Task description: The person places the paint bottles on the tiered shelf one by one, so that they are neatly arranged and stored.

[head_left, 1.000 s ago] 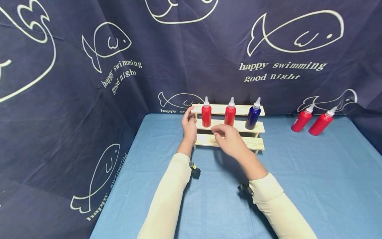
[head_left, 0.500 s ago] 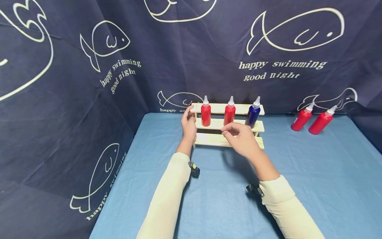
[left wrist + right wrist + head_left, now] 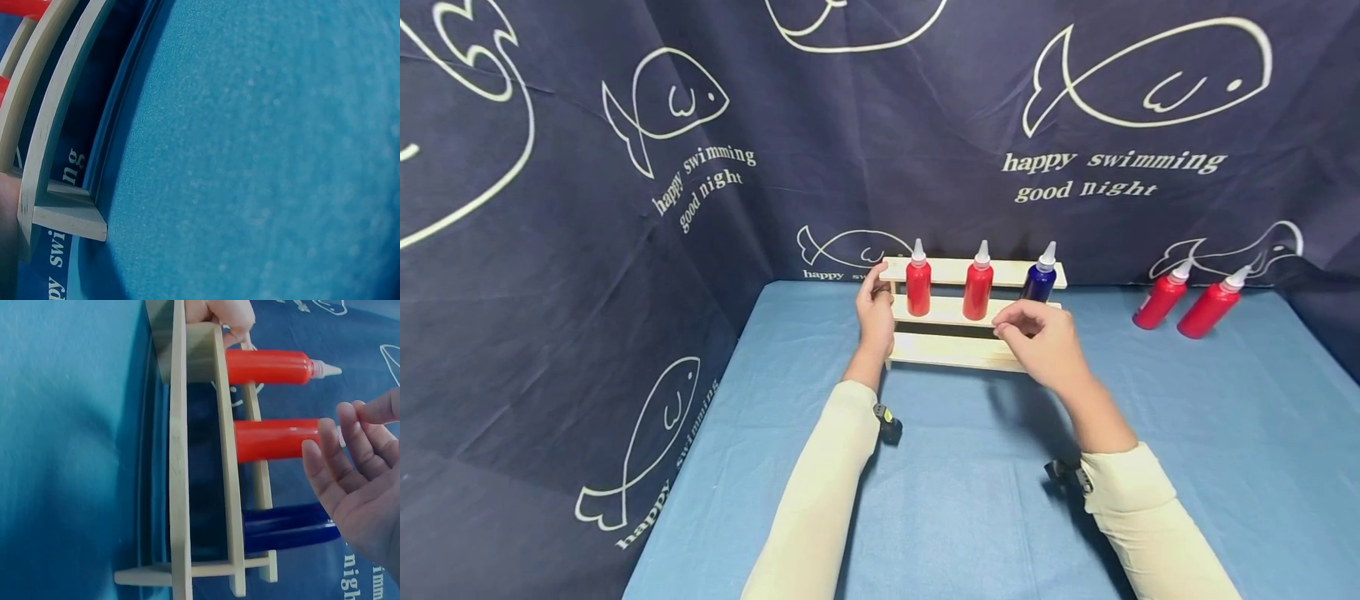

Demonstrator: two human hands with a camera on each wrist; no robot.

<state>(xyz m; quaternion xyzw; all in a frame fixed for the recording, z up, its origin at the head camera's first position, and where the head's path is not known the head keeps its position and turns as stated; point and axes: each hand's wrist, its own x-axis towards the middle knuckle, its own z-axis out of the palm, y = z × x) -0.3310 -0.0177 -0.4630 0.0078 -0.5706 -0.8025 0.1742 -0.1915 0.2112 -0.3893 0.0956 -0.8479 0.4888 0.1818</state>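
A three-tier wooden rack (image 3: 955, 348) stands on the table, and my left hand (image 3: 875, 315) grips its left end. Upright on the middle shelf are a red squeeze bottle (image 3: 918, 289) at the left, another red squeeze bottle (image 3: 977, 292) in the middle and a dark blue squeeze bottle (image 3: 1040, 282) at the right. My right hand (image 3: 1045, 343) hovers before the rack's right end, overlapping the blue bottle's lower part in the head view. In the right wrist view its fingers (image 3: 356, 447) are loosely bent, thumb near the index fingertip, with nothing held.
Two more red squeeze bottles, one (image 3: 1161, 302) beside the other (image 3: 1210, 311), stand at the table's back right. A blue cloth (image 3: 955, 500) covers the table. Dark curtains (image 3: 925, 150) with white fish prints enclose the back and left.
My right hand has moved rightward along the front of the rack, from near the left red bottle to the blue one. The left hand and the bottles have stayed in place.
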